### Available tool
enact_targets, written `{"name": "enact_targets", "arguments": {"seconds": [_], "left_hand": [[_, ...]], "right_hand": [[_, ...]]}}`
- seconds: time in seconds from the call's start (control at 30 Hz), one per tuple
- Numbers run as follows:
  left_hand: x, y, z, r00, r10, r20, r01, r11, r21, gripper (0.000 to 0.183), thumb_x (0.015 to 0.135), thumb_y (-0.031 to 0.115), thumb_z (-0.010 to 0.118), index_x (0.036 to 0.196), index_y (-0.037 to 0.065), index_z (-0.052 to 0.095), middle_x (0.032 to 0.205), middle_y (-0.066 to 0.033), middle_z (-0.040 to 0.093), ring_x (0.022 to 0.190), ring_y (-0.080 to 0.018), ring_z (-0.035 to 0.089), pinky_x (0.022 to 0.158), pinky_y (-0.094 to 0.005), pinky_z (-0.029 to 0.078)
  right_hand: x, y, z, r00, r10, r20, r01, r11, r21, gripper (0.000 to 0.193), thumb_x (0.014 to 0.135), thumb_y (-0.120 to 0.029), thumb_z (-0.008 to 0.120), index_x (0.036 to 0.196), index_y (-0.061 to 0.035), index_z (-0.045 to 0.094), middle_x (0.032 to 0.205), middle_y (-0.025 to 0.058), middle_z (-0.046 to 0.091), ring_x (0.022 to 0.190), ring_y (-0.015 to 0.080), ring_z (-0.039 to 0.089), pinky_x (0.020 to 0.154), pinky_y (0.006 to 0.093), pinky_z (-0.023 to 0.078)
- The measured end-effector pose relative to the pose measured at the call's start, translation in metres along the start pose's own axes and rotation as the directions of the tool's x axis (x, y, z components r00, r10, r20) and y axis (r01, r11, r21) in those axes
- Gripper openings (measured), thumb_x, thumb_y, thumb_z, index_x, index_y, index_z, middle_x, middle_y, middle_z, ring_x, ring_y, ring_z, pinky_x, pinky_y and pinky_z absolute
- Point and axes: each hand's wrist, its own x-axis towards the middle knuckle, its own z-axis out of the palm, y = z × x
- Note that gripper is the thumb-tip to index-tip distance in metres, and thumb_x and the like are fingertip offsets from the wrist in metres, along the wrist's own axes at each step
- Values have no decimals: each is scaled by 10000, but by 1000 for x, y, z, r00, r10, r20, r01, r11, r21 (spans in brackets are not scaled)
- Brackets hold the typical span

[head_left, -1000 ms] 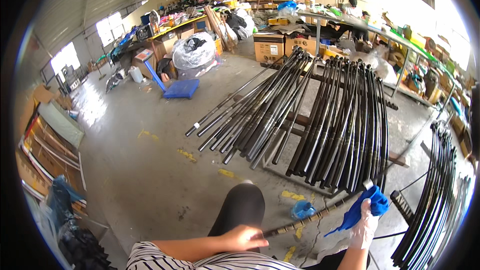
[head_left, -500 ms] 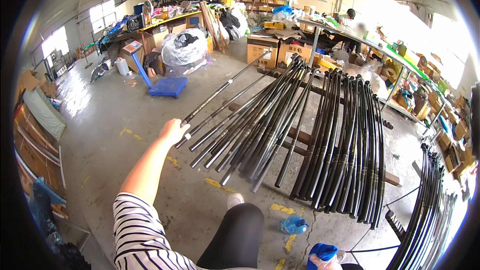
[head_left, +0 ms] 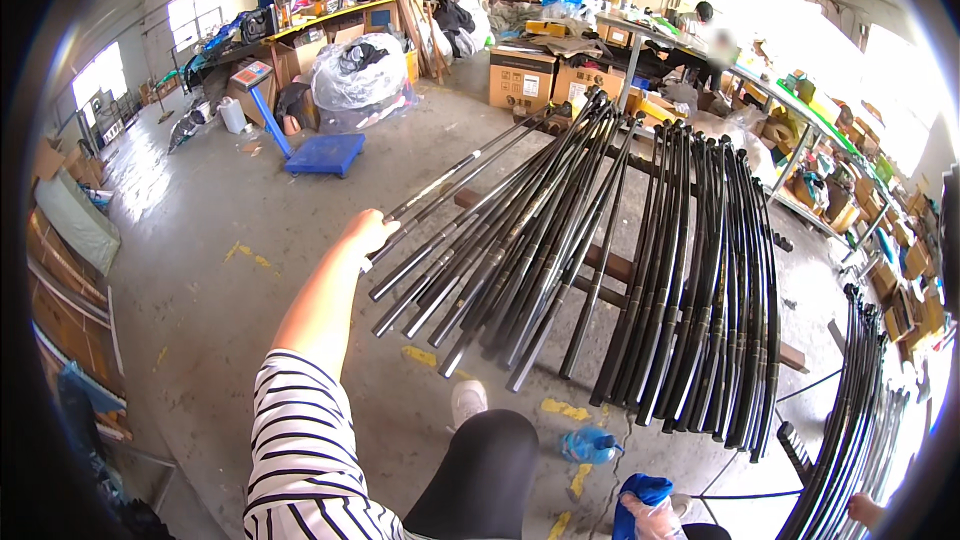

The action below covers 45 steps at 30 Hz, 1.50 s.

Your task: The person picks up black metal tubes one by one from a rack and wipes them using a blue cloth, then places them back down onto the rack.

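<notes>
My left hand (head_left: 370, 233) is closed around the near end of a long, glossy black rod (head_left: 432, 186), the outermost on the left. This rod slants away from me, close beside a fanned row of similar rods (head_left: 540, 230). A second, tighter row of black rods (head_left: 695, 285) lies to the right of it. Both rows rest across brown bars (head_left: 612, 265), thicker ends toward me. At the lower right edge, a small part of my right hand (head_left: 865, 510) shows beside another bundle of rods (head_left: 845, 410); its fingers are too unclear to read.
A blue platform scale (head_left: 325, 154) stands on the floor ahead left, near a clear plastic bag (head_left: 360, 75). Cardboard boxes (head_left: 520, 80) sit behind the rods. A blue bottle (head_left: 590, 445) lies near my feet. Someone (head_left: 700, 35) is behind the cluttered bench (head_left: 770, 85).
My left hand has moved right and away from me, bringing the rod closer to the fanned row. Part of my right hand now shows at the lower right.
</notes>
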Motion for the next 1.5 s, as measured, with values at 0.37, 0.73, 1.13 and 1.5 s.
{"name": "enact_targets", "arguments": {"seconds": [0.37,0.73,1.13,1.5], "left_hand": [[12,0,26,951,-22,307,131,932,-337,381,866,343,555,978,-21,566,859,-153,632,733,-257,611,634,-399,493],[12,-5,34,997,39,-62,-52,975,-217,331,821,347,611,921,33,641,955,-185,628,936,-316,585,810,-372,451],[-120,112,40,946,292,143,-301,953,44,334,739,270,664,864,-31,590,828,-219,631,822,-349,621,756,-399,491],[-121,109,39,979,202,8,-192,944,-269,403,848,280,581,993,-91,526,847,-242,611,738,-327,624,616,-378,496]], "right_hand": [[8,16,1,983,164,-89,-161,986,39,142,803,-1,598,812,-104,502,722,-25,461,635,99,418,543,253,386],[12,15,3,996,-52,-69,64,979,195,93,757,-81,683,765,-64,593,672,-27,540,587,80,470,518,239,394],[-9,-41,-2,999,28,29,-38,910,413,228,748,-120,719,925,-38,602,807,13,597,697,120,557,629,280,470],[-9,-16,-13,994,-78,73,45,928,371,222,749,-136,713,920,-42,607,810,21,607,725,115,555,675,276,469]]}}
